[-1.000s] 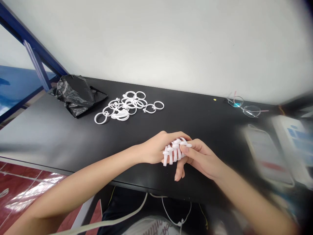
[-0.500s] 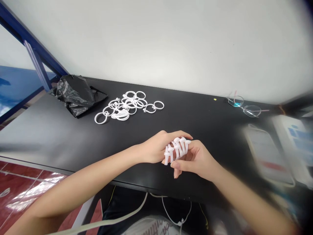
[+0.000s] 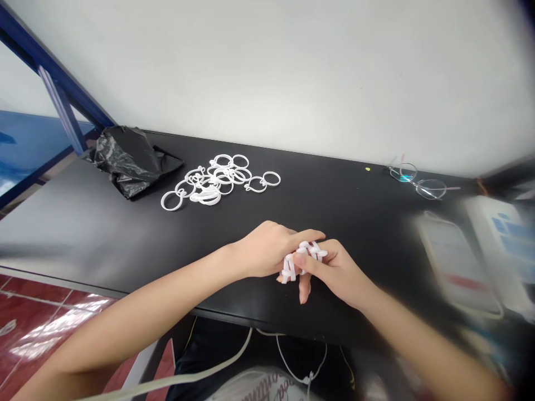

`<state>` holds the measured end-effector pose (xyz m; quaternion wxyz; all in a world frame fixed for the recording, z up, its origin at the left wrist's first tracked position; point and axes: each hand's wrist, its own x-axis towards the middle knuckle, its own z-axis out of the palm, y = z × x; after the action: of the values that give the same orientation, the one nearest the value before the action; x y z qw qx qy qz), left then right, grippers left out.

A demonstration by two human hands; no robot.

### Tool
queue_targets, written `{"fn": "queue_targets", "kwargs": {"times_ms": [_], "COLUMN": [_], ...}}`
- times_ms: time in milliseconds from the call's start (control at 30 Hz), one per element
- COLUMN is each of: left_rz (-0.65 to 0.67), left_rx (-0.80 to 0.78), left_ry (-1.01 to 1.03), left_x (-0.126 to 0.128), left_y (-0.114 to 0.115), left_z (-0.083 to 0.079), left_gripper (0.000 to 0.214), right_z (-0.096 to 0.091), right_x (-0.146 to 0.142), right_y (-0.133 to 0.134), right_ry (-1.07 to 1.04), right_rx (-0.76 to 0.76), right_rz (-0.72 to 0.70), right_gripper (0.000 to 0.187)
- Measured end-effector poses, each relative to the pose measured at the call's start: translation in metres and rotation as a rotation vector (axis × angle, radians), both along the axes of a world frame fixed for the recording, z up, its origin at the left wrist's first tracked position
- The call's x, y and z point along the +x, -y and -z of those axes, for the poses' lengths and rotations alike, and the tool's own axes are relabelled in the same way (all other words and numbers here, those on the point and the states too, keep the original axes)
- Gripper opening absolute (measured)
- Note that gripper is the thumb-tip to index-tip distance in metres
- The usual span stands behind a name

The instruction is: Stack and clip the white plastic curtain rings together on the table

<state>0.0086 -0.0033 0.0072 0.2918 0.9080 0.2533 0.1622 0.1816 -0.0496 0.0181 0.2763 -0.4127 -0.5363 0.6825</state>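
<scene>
Several white plastic curtain rings (image 3: 288, 268) are bunched between my two hands, just above the front part of the black table. My left hand (image 3: 273, 248) is closed round the bunch from the left, its index finger stretched along the far side. From the right, my right hand (image 3: 330, 266) grips the same bunch, with the thumb lying across the top of the rings. Some of its fingers are hidden beneath. Farther back lies a loose pile of similar white rings (image 3: 223, 177), each with a small eyelet.
A crumpled black plastic bag (image 3: 129, 161) lies on the left of the black table (image 3: 104, 239). Eyeglasses (image 3: 430, 189) rest at the back right. A phone (image 3: 457, 262) and a white box (image 3: 507, 239) are at the right. A pale wall (image 3: 292, 72) rises behind.
My right thumb has moved up from the near edge of the bunched rings onto their top. My left hand has turned slightly over them. The pile stays put.
</scene>
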Motion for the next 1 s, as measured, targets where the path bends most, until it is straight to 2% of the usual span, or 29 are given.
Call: {"fn": "queue_targets", "kwargs": {"times_ms": [67, 167, 267, 333, 433, 600, 700, 800, 900, 1000], "left_rz": [0.017, 0.045, 0.033, -0.003, -0.057, -0.063, -0.032, 0.011, 0.040, 0.032], "left_rx": [-0.002, -0.097, -0.166, -0.145, -0.075, 0.058, 0.079, 0.004, -0.067, -0.062], "left_ry": [0.010, 0.082, 0.076, 0.034, -0.017, -0.058, -0.016, 0.025, 0.041, 0.020], "left_x": [-0.001, -0.001, 0.000, 0.001, 0.001, 0.002, 0.001, 0.001, 0.000, 0.001], "left_y": [-0.001, -0.001, -0.001, 0.000, 0.001, 0.000, 0.000, 0.000, 0.000, 0.000], "left_z": [0.001, 0.001, -0.002, -0.003, -0.003, 0.002, 0.004, 0.002, -0.003, -0.006], "left_gripper": [0.050, 0.051, 0.047, 0.047, 0.047, 0.050, 0.050, 0.051, 0.051, 0.049], "right_z": [0.001, 0.000, -0.002, -0.001, 0.000, -0.001, -0.002, -0.003, -0.004, -0.003], "right_x": [0.001, 0.003, 0.003, 0.002, 0.001, -0.002, -0.001, 0.002, 0.006, 0.007], "right_y": [-0.001, -0.003, -0.003, -0.002, -0.001, -0.003, -0.004, -0.005, -0.006, -0.006], "right_ry": [-0.025, -0.101, -0.103, -0.076, -0.046, -0.061, -0.066, -0.081, -0.129, -0.133], "right_rx": [-0.009, -0.009, -0.024, -0.040, -0.049, -0.062, -0.068, -0.063, -0.047, -0.035], "right_rz": [-0.017, -0.084, -0.092, -0.037, 0.033, 0.054, 0.043, -0.020, -0.098, -0.099], "right_gripper": [0.043, 0.039, 0.026, 0.019, 0.018, 0.015, 0.016, 0.018, 0.028, 0.037]}}
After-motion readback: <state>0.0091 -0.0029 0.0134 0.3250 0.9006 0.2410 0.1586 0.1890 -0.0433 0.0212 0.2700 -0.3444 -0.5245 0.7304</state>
